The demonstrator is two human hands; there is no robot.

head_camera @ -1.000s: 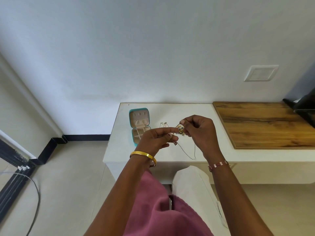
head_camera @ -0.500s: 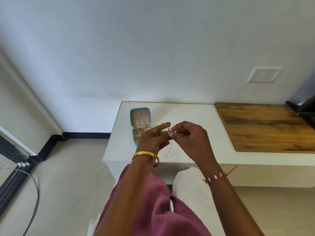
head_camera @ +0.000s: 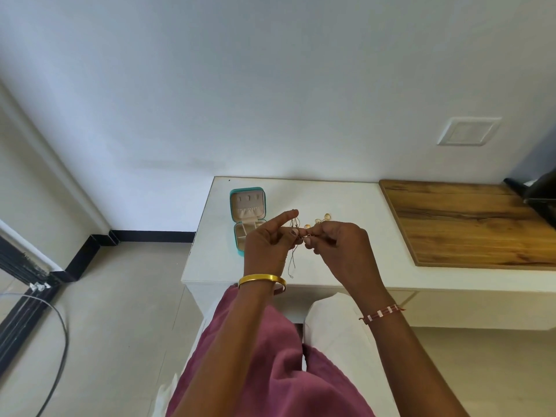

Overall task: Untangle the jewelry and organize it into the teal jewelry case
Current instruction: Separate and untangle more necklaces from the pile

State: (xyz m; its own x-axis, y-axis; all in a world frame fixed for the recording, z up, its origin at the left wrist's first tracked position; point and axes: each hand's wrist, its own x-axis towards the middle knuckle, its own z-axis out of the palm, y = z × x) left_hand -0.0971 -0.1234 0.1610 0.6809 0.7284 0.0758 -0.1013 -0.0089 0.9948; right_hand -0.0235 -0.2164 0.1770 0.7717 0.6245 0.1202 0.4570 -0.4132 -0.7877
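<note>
Tangled jewelry (head_camera: pixel 296 236) pinched between both hands above white table (head_camera: pixel 346 200); thin chain loops dangling below fingers, gold beads just beyond right hand (head_camera: pixel 340 251). Left hand (head_camera: pixel 267 245) gripping chain, forefinger extended. Right fingertips curled on knot. Teal jewelry case (head_camera: pixel 247 206) open, just beyond left hand. Wooden board (head_camera: pixel 469 224) well right.

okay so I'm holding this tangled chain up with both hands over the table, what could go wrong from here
Pulling your left hand and right hand apart could tighten the knot in the thin chain or snap it, since both pinch it close together.

The gold beaded piece by your right fingers could slip free and fall onto the white table.

The dangling chain end could also catch on your gold bangle.
</note>
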